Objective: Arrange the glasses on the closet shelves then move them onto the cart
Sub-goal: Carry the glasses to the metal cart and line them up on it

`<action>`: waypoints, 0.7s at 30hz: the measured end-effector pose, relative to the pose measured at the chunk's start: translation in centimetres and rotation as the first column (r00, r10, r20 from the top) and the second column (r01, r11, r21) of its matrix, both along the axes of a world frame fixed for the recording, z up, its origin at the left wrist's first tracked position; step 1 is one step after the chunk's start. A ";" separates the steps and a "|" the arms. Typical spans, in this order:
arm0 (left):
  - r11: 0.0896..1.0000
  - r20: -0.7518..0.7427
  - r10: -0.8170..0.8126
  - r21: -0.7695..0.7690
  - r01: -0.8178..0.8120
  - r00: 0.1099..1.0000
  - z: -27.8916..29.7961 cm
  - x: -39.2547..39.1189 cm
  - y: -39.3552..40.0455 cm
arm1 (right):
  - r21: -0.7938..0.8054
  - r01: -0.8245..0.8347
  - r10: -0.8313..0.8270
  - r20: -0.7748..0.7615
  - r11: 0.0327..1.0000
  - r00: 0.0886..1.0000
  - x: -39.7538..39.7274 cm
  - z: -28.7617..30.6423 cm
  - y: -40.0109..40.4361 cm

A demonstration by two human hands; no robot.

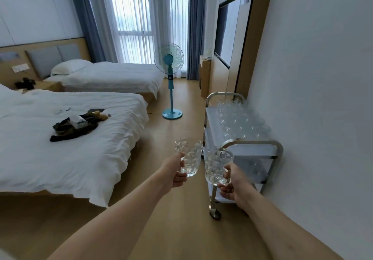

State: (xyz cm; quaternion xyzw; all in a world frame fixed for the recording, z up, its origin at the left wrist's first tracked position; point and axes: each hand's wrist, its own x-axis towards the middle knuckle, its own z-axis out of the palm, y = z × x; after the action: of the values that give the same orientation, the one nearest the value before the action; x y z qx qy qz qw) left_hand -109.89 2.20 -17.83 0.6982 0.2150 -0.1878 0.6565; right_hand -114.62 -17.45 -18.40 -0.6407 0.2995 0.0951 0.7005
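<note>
My left hand grips a clear dimpled glass, held upright above the floor. My right hand grips a second clear dimpled glass just to the right of the first. Both glasses hang in the air just short of the near end of a steel cart that stands against the right wall. Several clear glasses stand in rows on the cart's top shelf. The closet shelves are out of view.
Two white beds fill the left side; the near bed carries dark clothes and a tissue box. A blue standing fan stands on the wood floor beyond the cart. A white wall runs along the right.
</note>
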 end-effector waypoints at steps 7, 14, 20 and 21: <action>1.000 -0.013 0.009 -0.020 -0.009 1.000 -1.0 13.9 4.1 | 0.000 -0.010 0.010 -0.020 1.000 1.000 13.7 -1.0 4.2; 0.998 -0.044 -0.054 -0.016 0.053 0.998 -1.5 27.1 6.8 | 0.008 0.057 -0.056 -0.042 0.998 0.998 26.1 -1.1 7.3; 0.993 -0.064 -0.117 -0.021 0.115 0.991 -2.0 36.2 6.5 | -0.002 0.074 -0.074 -0.063 0.997 0.995 33.9 -1.6 7.0; 0.992 -0.065 -0.125 -0.023 0.123 0.990 -2.2 37.7 6.4 | -0.003 0.078 -0.078 -0.063 0.997 0.995 35.3 -1.7 6.8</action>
State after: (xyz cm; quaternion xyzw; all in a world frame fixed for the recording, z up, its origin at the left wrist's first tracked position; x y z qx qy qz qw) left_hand -72.21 8.61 -20.07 0.6973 0.1911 -0.2533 0.6427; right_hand -79.30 -10.62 -20.14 -0.6253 0.3461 0.0878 0.6939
